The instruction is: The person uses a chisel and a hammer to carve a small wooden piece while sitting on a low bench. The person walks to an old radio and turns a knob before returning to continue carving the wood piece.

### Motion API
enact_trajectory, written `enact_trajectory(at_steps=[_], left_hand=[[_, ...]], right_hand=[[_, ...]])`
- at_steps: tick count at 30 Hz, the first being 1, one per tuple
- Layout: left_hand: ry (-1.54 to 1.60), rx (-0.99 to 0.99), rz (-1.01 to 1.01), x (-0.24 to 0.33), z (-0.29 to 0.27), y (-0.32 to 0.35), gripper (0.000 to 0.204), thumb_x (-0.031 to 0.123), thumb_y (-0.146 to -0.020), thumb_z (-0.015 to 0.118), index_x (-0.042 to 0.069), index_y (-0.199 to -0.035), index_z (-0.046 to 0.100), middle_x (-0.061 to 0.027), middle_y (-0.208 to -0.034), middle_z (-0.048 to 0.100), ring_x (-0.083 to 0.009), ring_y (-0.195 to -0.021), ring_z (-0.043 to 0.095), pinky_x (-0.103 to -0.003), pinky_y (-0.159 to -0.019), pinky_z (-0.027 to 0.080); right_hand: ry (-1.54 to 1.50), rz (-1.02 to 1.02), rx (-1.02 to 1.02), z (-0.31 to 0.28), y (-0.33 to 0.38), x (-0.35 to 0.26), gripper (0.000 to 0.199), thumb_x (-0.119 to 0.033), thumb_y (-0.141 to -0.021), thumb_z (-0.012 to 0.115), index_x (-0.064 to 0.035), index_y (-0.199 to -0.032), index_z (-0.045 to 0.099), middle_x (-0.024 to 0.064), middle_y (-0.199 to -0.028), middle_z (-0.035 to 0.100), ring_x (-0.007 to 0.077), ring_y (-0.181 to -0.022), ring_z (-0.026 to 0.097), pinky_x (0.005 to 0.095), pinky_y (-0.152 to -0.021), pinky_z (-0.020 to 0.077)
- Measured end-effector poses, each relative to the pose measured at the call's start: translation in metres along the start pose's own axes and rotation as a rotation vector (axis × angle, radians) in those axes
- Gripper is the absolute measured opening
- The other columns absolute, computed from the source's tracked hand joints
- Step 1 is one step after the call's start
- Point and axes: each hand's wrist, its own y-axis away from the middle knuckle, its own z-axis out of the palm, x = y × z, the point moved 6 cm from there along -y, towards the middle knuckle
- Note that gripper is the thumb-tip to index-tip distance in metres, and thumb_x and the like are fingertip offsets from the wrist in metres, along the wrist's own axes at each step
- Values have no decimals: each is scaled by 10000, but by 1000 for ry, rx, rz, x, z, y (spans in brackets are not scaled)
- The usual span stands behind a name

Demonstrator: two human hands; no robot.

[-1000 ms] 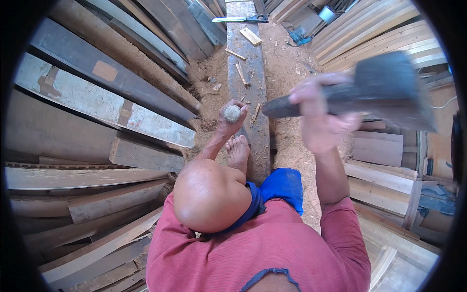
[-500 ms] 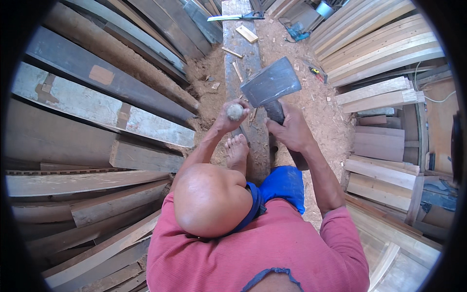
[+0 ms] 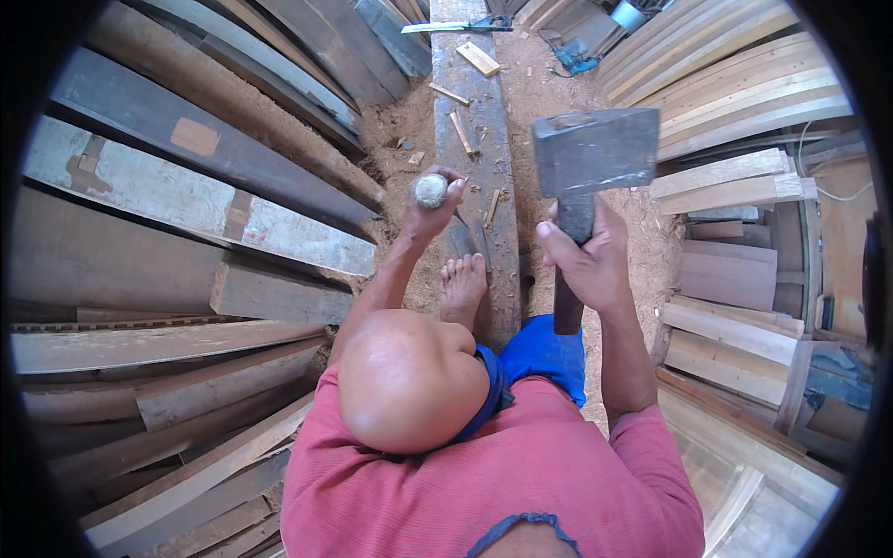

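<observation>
Chisel handle [image 3: 430, 190], round-topped and pale, is standing upright under the left hand [image 3: 430, 206], whose fingers are wrapping tightly around it just below the top. Its tip is resting on the long grey beam [image 3: 484, 177] running far to near, left of centre, just beyond a bare foot [image 3: 462, 288]. The right hand [image 3: 586, 265] is gripping the wooden haft of a broad dark hatchet [image 3: 595, 153], head raised to the right of the chisel. A good blow would probably land flat on the round top, with the fingers staying low. Wood chips [image 3: 462, 130] are lying farther along the beam.
</observation>
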Motion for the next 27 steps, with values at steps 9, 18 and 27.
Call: enact_trajectory(at_steps=[9, 18, 27], left_hand=[[-57, -97, 42, -19, 7, 2, 60, 89, -861, 631, 43, -894, 614, 9, -756, 590, -62, -674, 553, -237, -611, 472], [-127, -237, 132, 20, 33, 17, 57, 55, -803, 635, 38, -856, 623, -13, -746, 584, -85, -697, 517, -258, -631, 446], [-170, -216, 112, 6, 20, 20, 113, 98, -810, 673, 49, -909, 647, -42, -803, 658, -108, -730, 606, -274, -654, 500]], right_hand=[[-182, -102, 162, -21, 9, -22, 159, -11, -835, 674, -14, -949, 562, 28, -750, 610, 60, -576, 576, 222, -503, 485], [-170, -429, 277, -32, 10, -62, 177, 31, -870, 591, -8, -1025, 516, 94, -749, 583, 126, -578, 564, 276, -530, 490], [-5, -621, 49, -1, -21, -47, 360, -142, -794, 683, 23, -1072, 525, 141, -775, 641, 239, -670, 621, 334, -613, 524]])
